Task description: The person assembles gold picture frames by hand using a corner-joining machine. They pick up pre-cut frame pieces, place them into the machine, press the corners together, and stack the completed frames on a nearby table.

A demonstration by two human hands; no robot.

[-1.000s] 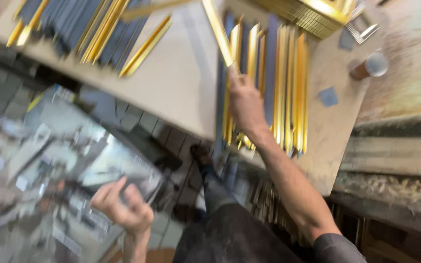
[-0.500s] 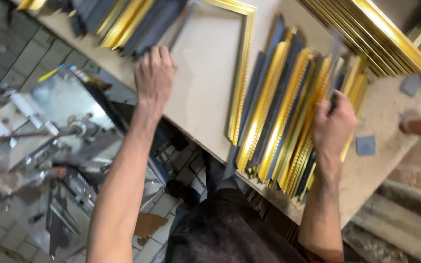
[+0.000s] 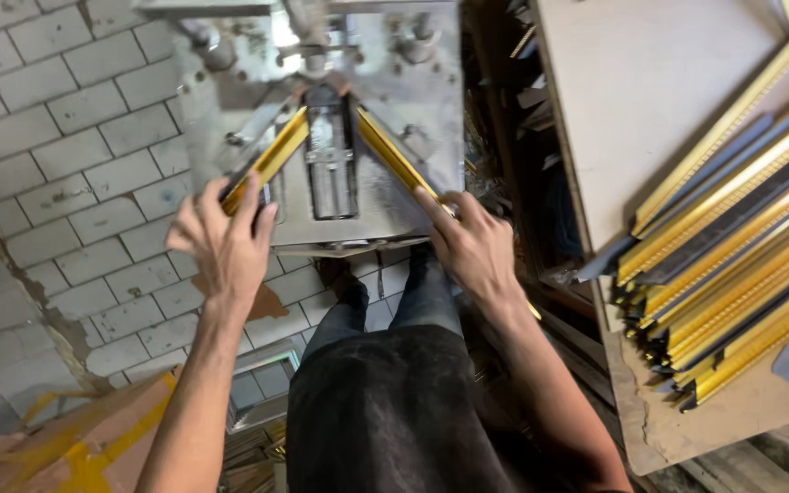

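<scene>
At the far left, the floor [image 3: 66,183] consists of pale rectangular tiles laid in a brick pattern, with worn, stained joints. In the lower left corner lies an orange-brown sheet [image 3: 75,438] marked with yellow streaks.

The left hand [image 3: 223,239] is closed on the lower end of the left gold moulding strip [image 3: 267,162], fingers curled over its ridged, shiny face. This strip lies at a slant on the metal machine plate [image 3: 230,100], a grey, scuffed steel surface carrying bolts and clamps. A narrow vertical steel block [image 3: 331,164] stands at the plate centre, between the two strips.

The right gold moulding strip [image 3: 394,157] slants the opposite way, so that the two strips converge toward the top of the block in a V shape. The right hand [image 3: 472,248] grips the lower end of this strip, thumb and fingers wrapped around it.

Below the hands, the person's dark, dusty apron [image 3: 394,411] fills the lower centre.

To the right stands the table [image 3: 650,100], a bare board of pale, matt fibreboard with a rough lower edge. On it rests a stack of long mouldings [image 3: 732,274], gold-faced with dark grey backs, their cut ends pointing toward the machine. A single L-shaped gold frame corner [image 3: 732,119] lies above the stack.
</scene>
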